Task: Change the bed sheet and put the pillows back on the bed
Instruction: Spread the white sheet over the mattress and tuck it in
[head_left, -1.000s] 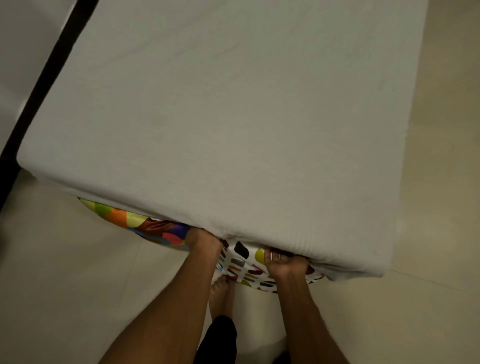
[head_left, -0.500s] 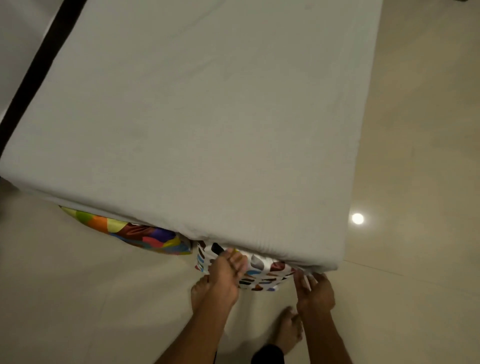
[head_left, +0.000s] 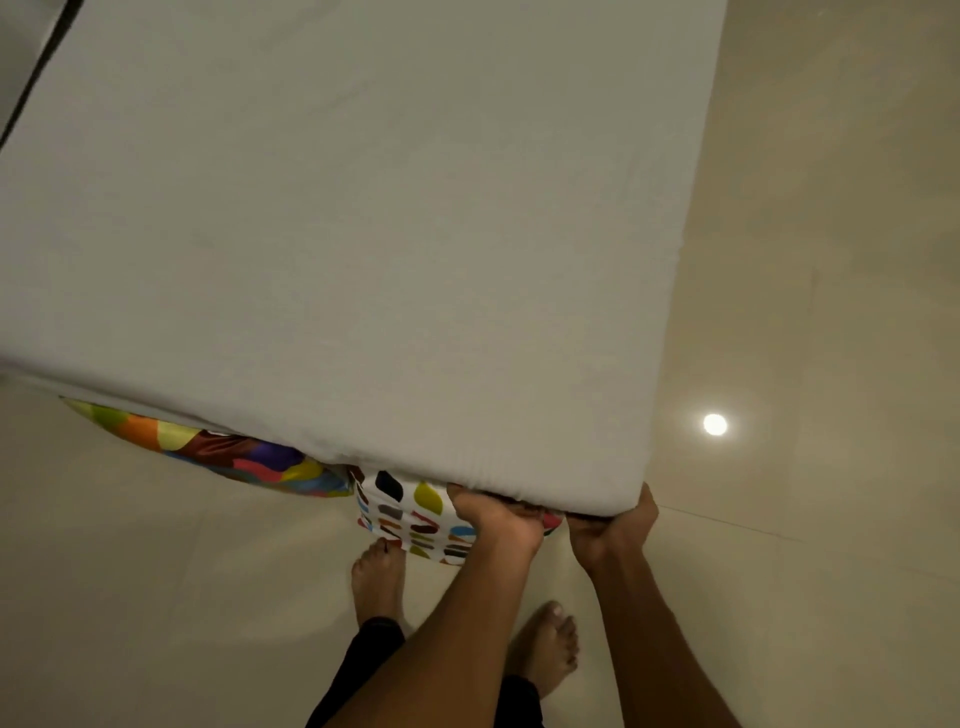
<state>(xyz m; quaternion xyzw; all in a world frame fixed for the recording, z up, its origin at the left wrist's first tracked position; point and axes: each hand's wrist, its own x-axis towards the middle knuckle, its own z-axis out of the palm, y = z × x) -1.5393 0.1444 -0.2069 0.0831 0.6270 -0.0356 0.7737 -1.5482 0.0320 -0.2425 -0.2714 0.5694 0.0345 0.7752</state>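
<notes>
Bed sheet: pale grey, spread smooth over the whole top and drawn down over the near end; hem gathered at the mattress corner, nearest the body.

Left hand: just left of the mattress corner, knuckles up, fingers curled under the lower edge and gripping the hem, probably to hold the end taut while the corner is seated.

Right hand: right at the mattress corner, thumb up against its side, fingers hooked beneath and clutching sheet fabric; placed there, by the look of it, to stretch the hem round and under.

Step in hand: tucking this corner, judged from both grips; pillows not yet back on top.

Spotted pillow: white with coloured leaf shapes, low down just left of the mattress corner, partly hidden by the overhanging edge and touching the left hand's side; likely parked off the bed to free the top.

Colour-block pillow: further left of the mattress corner, beside the spotted one, mostly hidden below the edge.

Feet: bare, on the floor below the mattress corner, one either side of the left forearm.

Lamp reflection: bright spot on the tiles, right of the mattress corner.

Risk: hem slipping off if released before fully under.
</notes>
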